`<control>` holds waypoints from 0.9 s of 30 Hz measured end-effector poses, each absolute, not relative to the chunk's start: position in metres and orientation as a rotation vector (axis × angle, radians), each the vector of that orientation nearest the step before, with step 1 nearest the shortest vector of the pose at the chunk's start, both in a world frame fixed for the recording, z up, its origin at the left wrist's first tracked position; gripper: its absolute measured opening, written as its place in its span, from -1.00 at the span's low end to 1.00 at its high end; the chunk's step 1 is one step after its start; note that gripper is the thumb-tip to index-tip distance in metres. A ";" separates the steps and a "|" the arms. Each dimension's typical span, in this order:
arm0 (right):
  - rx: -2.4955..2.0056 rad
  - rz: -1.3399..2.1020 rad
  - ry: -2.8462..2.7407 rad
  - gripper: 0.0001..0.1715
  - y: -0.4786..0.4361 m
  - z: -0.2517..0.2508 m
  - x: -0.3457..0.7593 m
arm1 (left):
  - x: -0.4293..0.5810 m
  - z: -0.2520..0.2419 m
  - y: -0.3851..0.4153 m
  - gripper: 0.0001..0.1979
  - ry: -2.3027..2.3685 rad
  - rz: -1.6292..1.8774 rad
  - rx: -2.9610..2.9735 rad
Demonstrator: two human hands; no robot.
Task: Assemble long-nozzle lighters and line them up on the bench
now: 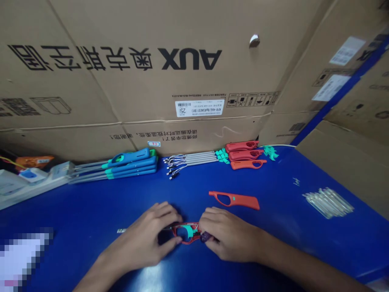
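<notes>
Right at the bottom of the view, the left hand (142,237) reaches in from 7 o'clock, fingers curled and pointing toward 3 o'clock! Facing it, the right hand (231,236) arrives from 4 o'clock, fingers curled toward 9 o'clock, and the two sit just apart! The left wrist (105,263) is low by the edge, the right forearm (299,259) stretching long and bare behind!

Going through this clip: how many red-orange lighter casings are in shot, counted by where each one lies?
Red-orange casings lined up at the back: 3
Loose red-orange casing: 1
Casing held between the left hand and right hand: 1
Total: 5
</notes>
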State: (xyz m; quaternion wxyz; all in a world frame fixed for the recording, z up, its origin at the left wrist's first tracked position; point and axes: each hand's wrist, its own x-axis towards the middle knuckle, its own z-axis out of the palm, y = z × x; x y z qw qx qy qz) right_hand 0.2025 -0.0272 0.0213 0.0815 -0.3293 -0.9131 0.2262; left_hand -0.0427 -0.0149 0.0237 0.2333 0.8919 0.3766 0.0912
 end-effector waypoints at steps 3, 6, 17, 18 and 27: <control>-0.921 0.686 -2.670 -0.87 -0.029 0.014 0.205 | -0.033 0.015 -0.018 -0.84 0.974 0.269 2.532; -0.905 0.719 -2.592 -0.82 -0.029 0.008 0.207 | -0.030 0.009 -0.019 -0.84 0.953 0.301 2.599; -0.859 0.546 -2.584 -0.86 -0.031 -0.001 0.209 | -0.028 0.006 -0.020 -0.81 0.937 0.457 2.726; -0.864 0.546 -2.576 -0.87 -0.031 -0.002 0.209 | -0.028 0.007 -0.019 -0.81 0.937 0.465 2.720; -0.884 0.507 -2.516 -0.90 -0.031 -0.001 0.205 | -0.039 0.025 -0.012 -0.89 0.895 0.570 2.591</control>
